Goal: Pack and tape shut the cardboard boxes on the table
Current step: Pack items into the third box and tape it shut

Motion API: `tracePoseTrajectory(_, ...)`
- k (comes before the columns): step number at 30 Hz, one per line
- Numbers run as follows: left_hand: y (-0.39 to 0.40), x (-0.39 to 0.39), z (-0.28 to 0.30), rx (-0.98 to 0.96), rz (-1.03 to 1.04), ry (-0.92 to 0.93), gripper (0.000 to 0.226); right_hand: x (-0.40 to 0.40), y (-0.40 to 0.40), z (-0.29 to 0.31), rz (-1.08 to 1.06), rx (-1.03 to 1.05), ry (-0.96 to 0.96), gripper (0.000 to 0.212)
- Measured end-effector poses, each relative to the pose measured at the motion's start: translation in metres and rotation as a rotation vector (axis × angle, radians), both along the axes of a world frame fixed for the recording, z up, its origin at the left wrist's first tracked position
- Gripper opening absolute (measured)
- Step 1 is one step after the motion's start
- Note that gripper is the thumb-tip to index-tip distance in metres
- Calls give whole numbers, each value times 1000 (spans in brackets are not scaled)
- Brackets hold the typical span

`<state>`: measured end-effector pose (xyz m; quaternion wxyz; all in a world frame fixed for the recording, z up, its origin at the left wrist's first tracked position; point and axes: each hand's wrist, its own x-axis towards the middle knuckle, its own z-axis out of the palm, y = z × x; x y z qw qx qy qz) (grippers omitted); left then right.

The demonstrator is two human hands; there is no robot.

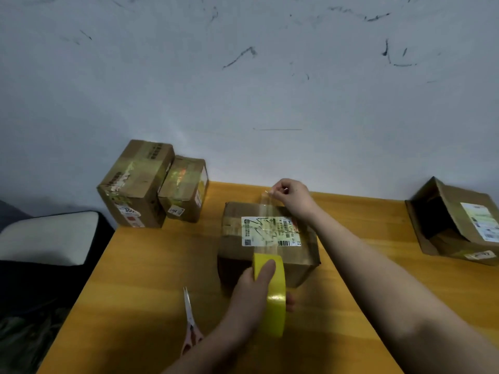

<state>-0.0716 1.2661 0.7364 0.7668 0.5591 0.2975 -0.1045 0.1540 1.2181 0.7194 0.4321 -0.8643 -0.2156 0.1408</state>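
Grey scuffed wall behind, orange wooden table (151,279) in front. In the middle, a closed box (270,238) with a white label (270,232) on top. Over the label, a clear strip of tape (266,211), stretched from the far edge of the box to the near edge. Right hand (290,194) at the far edge, fingers pinching the free end of the strip, a little above the cardboard. Left hand (253,290) at the near side, wrapped around the yellow roll (274,292), thumb lying on the outer face of the roll. Strip apparently not yet cut, not yet pressed flat. Scissors (190,319) on the table just left of the left forearm, untouched.

At the far left corner, two boxes (151,184) side by side, touching, both closed and with tape on them: probably finished. At the right edge, well apart, an open box (456,222) lying on its side, flaps loose, inside dark; contents impossible to tell.

As a judgement: about the middle of the task. Left for the middle box: to press down the strip and to cut it. After that, the open box: to pack, close and tape.
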Motion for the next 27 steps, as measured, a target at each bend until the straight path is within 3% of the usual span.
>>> tracePoseTrajectory(7, 14, 12, 16, -122, -49, 30, 43, 13, -3, 4, -69, 83, -5, 8)
tracePoseTrajectory(12, 17, 12, 16, -123, -71, 63, 36, 25, -6, 16, -10, -113, -154, 10)
tracePoseTrajectory(24, 10, 20, 8, -217, -38, 177, 45, 26, 10, -15, -2, -111, 96, 10)
tracePoseTrajectory(27, 9, 23, 1, -223, -36, 208, 44, 27, 9, -21, 17, -142, 127, 17)
